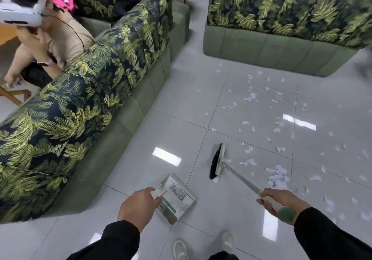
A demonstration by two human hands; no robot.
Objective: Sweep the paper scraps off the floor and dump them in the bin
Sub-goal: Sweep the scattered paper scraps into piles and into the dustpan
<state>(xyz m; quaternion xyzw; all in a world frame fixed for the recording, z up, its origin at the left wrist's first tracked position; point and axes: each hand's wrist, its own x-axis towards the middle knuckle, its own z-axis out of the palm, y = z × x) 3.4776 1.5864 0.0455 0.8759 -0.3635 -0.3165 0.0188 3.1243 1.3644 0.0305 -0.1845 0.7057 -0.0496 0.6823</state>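
Head view: left hand (pixel 138 205) grips the dustpan (pixel 175 199) handle, pan held low over the floor (pixel 161 131) near the feet, no scraps visible in it. Right hand (pixel 279 201) clamps the broom (pixel 219 162) handle; brush head sits on the tile, one scrap at its lower end. Paper scraps (pixel 278 176) mostly right of the brush: small heap near the right hand, the rest scattered toward the far sofa (pixel 281 44). Bin not in frame. Judgement: early stage, gathering barely begun; pan loading and dumping all remain.
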